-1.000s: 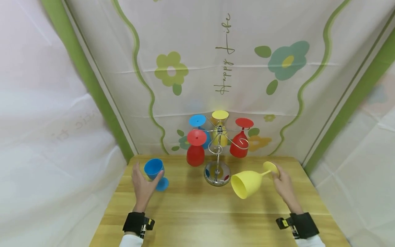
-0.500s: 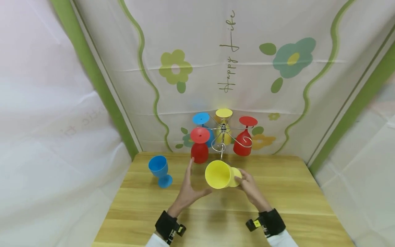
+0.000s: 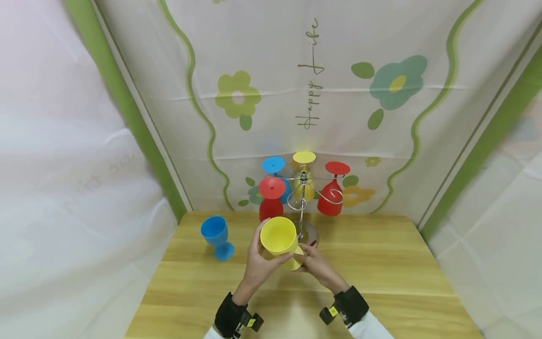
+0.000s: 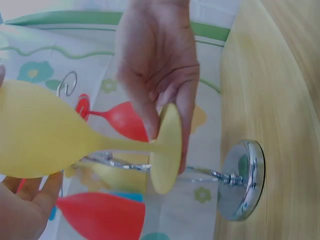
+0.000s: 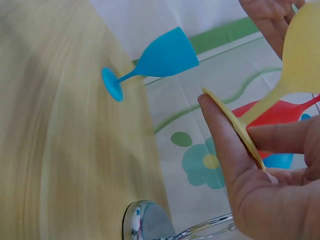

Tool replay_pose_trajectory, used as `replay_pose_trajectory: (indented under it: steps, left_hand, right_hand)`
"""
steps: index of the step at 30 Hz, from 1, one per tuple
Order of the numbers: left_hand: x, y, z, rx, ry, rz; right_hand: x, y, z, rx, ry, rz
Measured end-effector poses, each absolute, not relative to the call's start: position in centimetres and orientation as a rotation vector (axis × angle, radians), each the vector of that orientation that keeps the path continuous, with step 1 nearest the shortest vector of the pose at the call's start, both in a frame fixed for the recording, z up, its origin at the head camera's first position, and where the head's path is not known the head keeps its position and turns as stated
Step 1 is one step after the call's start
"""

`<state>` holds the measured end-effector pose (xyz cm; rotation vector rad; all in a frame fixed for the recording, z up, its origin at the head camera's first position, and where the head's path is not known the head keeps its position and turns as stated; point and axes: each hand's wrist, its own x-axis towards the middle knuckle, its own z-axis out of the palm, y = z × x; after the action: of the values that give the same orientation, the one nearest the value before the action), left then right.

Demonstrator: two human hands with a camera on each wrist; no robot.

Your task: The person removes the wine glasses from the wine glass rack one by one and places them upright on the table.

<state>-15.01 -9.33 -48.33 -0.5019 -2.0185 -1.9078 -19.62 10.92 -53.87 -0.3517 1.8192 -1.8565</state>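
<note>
Both hands are on a yellow plastic goblet [image 3: 277,235], held off the table in front of the rack, its mouth tilted toward the head camera. My left hand [image 3: 257,269] holds the bowl between thumb and fingers. Pinched in my right hand [image 3: 322,270] is the foot; in the right wrist view, fingers of the right hand [image 5: 272,205] lie on both faces of that disc. Behind stands a chrome stemware rack [image 3: 302,200], its base partly covered by the goblet. A blue goblet [image 3: 215,230] stands upright on the table to the left.
Upside down on the rack hang two red goblets [image 3: 330,197], a blue goblet [image 3: 273,165] and another yellow goblet [image 3: 304,157]. The wooden table [image 3: 372,292] meets a printed cloth wall [image 3: 271,132] at the back, with white cloth on both sides.
My left hand has left the blue goblet and moved right to the yellow goblet's bowl. The right hand has brought the yellow goblet leftward, turning its mouth upward.
</note>
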Motion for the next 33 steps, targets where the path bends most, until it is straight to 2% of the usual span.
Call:
replay_pose_trajectory:
  steps: [12, 21, 33]
  left_hand:
    - [-14.3, -13.4, -50.2, -0.092, -2.011, -1.888]
    - [-13.4, -19.3, -53.9, 0.25, -2.018, -1.65]
    - [-15.1, -26.5, -56.3, 0.432, -1.945, -1.5]
  right_hand:
    - [-21.0, 11.8, -52.9, -0.446, 1.976, -1.695]
    - [-20.7, 15.0, -53.4, -0.44, 2.036, -1.609]
    - [-21.4, 17.1, -53.1, -0.431, 2.101, -1.573]
